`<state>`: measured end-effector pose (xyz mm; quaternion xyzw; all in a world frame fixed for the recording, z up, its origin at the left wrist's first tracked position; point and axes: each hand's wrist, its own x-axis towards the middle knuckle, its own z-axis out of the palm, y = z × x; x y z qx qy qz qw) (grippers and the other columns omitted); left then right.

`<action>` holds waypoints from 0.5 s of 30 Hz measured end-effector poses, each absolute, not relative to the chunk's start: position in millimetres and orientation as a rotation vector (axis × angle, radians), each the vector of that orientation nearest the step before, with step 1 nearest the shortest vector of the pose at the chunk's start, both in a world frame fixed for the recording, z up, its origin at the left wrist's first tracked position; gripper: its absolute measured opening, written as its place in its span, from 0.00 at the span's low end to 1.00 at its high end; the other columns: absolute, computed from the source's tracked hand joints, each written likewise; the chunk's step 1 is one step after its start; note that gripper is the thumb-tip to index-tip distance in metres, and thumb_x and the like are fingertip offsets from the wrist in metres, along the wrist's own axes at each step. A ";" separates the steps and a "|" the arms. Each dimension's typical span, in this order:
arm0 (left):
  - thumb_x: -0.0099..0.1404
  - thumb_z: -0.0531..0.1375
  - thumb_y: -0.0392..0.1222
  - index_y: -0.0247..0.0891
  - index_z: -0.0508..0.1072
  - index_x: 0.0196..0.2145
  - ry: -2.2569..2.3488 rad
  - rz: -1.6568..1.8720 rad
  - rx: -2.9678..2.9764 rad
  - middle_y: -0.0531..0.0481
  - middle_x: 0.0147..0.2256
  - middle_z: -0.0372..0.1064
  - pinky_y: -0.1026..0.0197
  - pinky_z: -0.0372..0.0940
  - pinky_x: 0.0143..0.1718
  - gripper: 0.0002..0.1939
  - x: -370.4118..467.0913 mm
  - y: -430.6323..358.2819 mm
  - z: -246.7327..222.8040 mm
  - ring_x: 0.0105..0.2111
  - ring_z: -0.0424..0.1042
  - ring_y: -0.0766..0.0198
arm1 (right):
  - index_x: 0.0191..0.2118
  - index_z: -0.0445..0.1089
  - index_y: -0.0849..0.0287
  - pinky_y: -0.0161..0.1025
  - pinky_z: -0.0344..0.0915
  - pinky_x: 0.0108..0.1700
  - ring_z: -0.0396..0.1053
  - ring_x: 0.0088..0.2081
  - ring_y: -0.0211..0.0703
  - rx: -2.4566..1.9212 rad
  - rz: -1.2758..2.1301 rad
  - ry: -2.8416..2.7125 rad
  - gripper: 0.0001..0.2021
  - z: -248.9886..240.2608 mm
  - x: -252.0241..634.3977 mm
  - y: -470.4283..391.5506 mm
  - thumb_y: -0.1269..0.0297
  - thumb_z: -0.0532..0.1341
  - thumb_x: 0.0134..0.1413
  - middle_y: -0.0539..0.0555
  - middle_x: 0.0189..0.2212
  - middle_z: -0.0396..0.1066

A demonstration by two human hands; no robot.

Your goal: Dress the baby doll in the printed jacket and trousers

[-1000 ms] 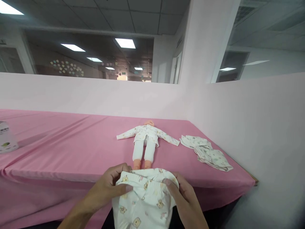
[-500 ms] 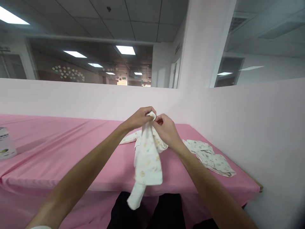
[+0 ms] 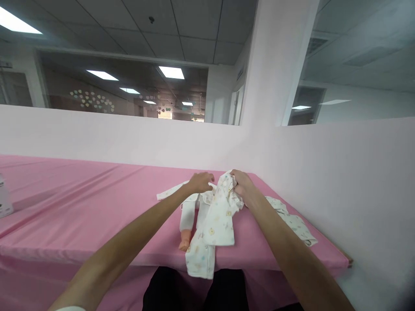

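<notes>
My right hand pinches the gathered top of white baby pants printed with small figures. Both pant legs hang down, one reaching over the table's front edge. Just left of the pants, my left hand is open, fingers stretched to the right and holding nothing. Beneath and behind lies a doll in white clothes; its bare foot and a white-clothed leg show, and a patterned sleeve extends left. The pants and my left hand hide most of the doll.
A pink sheet covers the table. Folded patterned baby clothes lie at the right, partly behind my right forearm. A white container stands at the left edge. White walls border the table behind and at right.
My left hand has let go of the pants and opened. My right hand has moved slightly right and down with them, and the doll's leg and foot have come into view.
</notes>
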<state>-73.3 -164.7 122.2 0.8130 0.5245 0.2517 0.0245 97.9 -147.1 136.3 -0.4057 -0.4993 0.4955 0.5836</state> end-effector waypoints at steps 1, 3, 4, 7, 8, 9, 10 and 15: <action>0.60 0.57 0.40 0.35 0.72 0.43 1.549 0.761 2.444 0.41 0.46 0.70 0.55 0.64 0.46 0.14 -69.6 -166.2 115.8 0.46 0.70 0.54 | 0.20 0.51 0.54 0.34 0.56 0.21 0.54 0.18 0.34 -0.924 1.176 -1.123 0.11 135.3 102.0 -145.0 0.74 0.55 0.40 0.44 0.13 0.51; 0.64 0.54 0.47 0.35 0.72 0.43 1.425 0.824 2.311 0.43 0.43 0.72 0.61 0.65 0.37 0.15 -59.8 -171.9 107.7 0.39 0.72 0.59 | 0.21 0.51 0.54 0.33 0.58 0.21 0.55 0.19 0.35 -0.853 1.195 -1.060 0.10 138.2 108.1 -142.2 0.72 0.55 0.41 0.45 0.14 0.53; 0.65 0.53 0.49 0.35 0.71 0.43 1.362 0.879 2.231 0.44 0.42 0.72 0.62 0.65 0.34 0.17 -54.0 -175.5 106.4 0.38 0.72 0.60 | 0.22 0.51 0.54 0.33 0.60 0.22 0.57 0.20 0.35 -0.812 1.202 -1.038 0.10 142.3 110.2 -141.5 0.72 0.55 0.41 0.46 0.15 0.54; 0.65 0.53 0.55 0.35 0.69 0.45 1.160 1.044 2.048 0.46 0.42 0.71 0.63 0.64 0.33 0.21 -35.5 -184.5 113.5 0.37 0.71 0.61 | 0.24 0.55 0.54 0.33 0.65 0.25 0.63 0.24 0.38 -0.674 1.216 -0.995 0.06 163.4 113.6 -142.4 0.71 0.54 0.45 0.49 0.19 0.61; 0.65 0.53 0.55 0.35 0.69 0.44 1.116 1.095 2.040 0.46 0.41 0.71 0.63 0.64 0.33 0.20 -30.0 -185.6 118.6 0.37 0.70 0.62 | 0.25 0.56 0.55 0.33 0.66 0.28 0.65 0.26 0.38 -0.628 1.215 -0.985 0.04 172.0 114.3 -143.6 0.71 0.53 0.45 0.50 0.20 0.62; 0.65 0.53 0.54 0.35 0.69 0.42 1.106 1.148 2.064 0.47 0.39 0.71 0.64 0.63 0.33 0.18 -25.5 -185.2 124.3 0.36 0.69 0.63 | 0.26 0.57 0.55 0.32 0.67 0.30 0.66 0.27 0.37 -0.588 1.211 -0.976 0.04 180.4 115.2 -145.1 0.71 0.53 0.46 0.50 0.22 0.63; 0.65 0.54 0.51 0.35 0.69 0.38 1.130 1.194 2.116 0.48 0.37 0.70 0.64 0.62 0.32 0.16 -22.3 -183.4 130.2 0.34 0.68 0.64 | 0.27 0.57 0.55 0.32 0.68 0.31 0.66 0.28 0.37 -0.552 1.203 -0.974 0.03 188.2 116.4 -147.1 0.71 0.53 0.46 0.50 0.22 0.64; 0.66 0.50 0.42 0.37 0.63 0.25 1.449 1.360 2.330 0.51 0.26 0.64 0.63 0.54 0.28 0.13 -37.4 -159.6 152.1 0.27 0.62 0.66 | 0.27 0.58 0.56 0.35 0.68 0.30 0.65 0.25 0.38 -0.404 1.195 -1.059 0.05 208.9 128.6 -162.9 0.67 0.57 0.46 0.48 0.20 0.63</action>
